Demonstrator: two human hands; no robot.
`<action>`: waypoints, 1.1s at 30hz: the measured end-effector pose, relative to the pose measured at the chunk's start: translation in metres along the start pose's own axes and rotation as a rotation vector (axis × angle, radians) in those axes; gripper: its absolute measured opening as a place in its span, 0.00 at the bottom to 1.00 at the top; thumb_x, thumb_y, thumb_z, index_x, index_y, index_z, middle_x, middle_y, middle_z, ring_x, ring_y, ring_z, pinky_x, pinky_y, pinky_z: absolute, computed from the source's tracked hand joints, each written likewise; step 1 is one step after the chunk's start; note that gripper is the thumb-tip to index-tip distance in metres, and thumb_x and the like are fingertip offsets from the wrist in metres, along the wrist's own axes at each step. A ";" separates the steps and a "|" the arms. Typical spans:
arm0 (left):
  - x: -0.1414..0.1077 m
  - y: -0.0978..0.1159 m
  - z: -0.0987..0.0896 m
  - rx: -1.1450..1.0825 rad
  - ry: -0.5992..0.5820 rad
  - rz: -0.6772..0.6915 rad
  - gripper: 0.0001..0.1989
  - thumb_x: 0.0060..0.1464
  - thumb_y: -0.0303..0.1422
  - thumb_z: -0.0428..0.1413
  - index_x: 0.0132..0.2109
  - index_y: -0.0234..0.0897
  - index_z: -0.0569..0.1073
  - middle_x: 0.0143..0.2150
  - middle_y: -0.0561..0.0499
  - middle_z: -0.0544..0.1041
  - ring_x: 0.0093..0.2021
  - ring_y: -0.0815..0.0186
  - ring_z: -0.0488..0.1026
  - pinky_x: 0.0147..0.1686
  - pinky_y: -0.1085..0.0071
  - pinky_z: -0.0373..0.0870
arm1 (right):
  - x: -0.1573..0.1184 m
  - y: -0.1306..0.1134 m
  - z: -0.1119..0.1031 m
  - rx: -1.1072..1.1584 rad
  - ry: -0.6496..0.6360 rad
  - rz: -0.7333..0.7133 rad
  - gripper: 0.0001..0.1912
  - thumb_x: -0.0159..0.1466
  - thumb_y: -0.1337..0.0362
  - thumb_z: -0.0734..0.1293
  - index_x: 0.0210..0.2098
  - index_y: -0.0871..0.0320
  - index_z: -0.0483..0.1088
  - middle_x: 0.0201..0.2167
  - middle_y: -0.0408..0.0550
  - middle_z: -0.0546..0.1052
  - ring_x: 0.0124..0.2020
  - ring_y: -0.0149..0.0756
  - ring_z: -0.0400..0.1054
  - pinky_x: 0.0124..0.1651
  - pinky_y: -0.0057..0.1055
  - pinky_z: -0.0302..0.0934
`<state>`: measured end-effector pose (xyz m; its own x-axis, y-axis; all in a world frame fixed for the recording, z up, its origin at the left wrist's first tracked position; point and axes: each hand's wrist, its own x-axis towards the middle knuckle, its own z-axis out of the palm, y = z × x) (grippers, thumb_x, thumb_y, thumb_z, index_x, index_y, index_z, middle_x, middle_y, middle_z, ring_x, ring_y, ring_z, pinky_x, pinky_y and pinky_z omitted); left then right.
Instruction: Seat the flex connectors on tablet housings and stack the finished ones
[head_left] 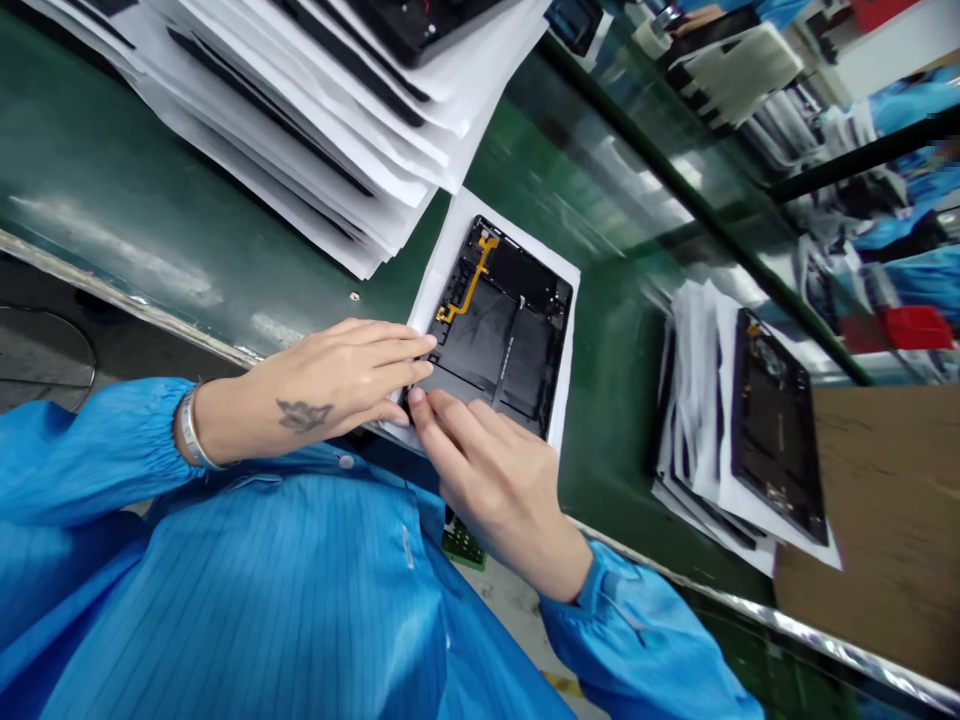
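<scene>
A black tablet back housing lies on a white paper sheet, with dark battery cells and a yellow flex cable on its inner face. My left hand, tattooed at the wrist and with a metal bracelet, has its fingers over the housing's lower left edge. Along the bottom edge, my right hand presses its fingertips on the same housing and covers its near corner. Part of a green circuit board shows just below my right hand.
The green bench top has a metal front edge. A tall stack of white sheets lies at the top left. To the right, another black housing rests on papers beside brown cardboard. Blue-clad people show beyond a dark rail.
</scene>
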<state>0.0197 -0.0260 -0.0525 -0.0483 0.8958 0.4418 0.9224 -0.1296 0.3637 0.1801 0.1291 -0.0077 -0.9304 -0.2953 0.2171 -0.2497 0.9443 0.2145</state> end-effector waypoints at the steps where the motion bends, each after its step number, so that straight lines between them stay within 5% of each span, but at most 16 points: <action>1: 0.000 0.000 0.000 0.004 -0.001 0.004 0.20 0.69 0.37 0.50 0.60 0.29 0.71 0.63 0.39 0.71 0.66 0.56 0.67 0.63 0.57 0.68 | 0.001 0.001 -0.001 -0.009 0.005 -0.017 0.11 0.70 0.73 0.61 0.48 0.65 0.73 0.38 0.49 0.80 0.29 0.31 0.65 0.29 0.33 0.56; 7: 0.000 -0.002 0.003 0.031 -0.007 -0.004 0.20 0.69 0.38 0.49 0.61 0.31 0.70 0.64 0.41 0.71 0.66 0.57 0.66 0.64 0.58 0.67 | 0.004 -0.002 -0.005 -0.092 0.033 -0.065 0.10 0.69 0.73 0.64 0.47 0.70 0.74 0.38 0.51 0.81 0.29 0.32 0.65 0.27 0.34 0.56; 25: -0.004 -0.003 0.001 0.028 -0.037 -0.002 0.21 0.69 0.36 0.50 0.63 0.29 0.68 0.66 0.40 0.68 0.67 0.55 0.64 0.66 0.56 0.66 | 0.003 0.009 0.002 -0.018 -0.010 -0.108 0.11 0.71 0.71 0.60 0.46 0.64 0.74 0.38 0.48 0.79 0.31 0.32 0.65 0.28 0.33 0.55; 33: -0.003 -0.004 0.001 0.015 -0.028 -0.024 0.22 0.68 0.40 0.50 0.63 0.32 0.68 0.66 0.42 0.69 0.67 0.57 0.65 0.65 0.56 0.66 | -0.017 0.012 0.019 0.211 0.206 0.218 0.16 0.68 0.77 0.61 0.52 0.62 0.71 0.44 0.51 0.80 0.38 0.34 0.69 0.38 0.31 0.64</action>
<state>0.0168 -0.0278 -0.0562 -0.0599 0.9103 0.4096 0.9267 -0.1019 0.3618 0.1878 0.1482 -0.0264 -0.8997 -0.0869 0.4277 -0.1217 0.9911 -0.0546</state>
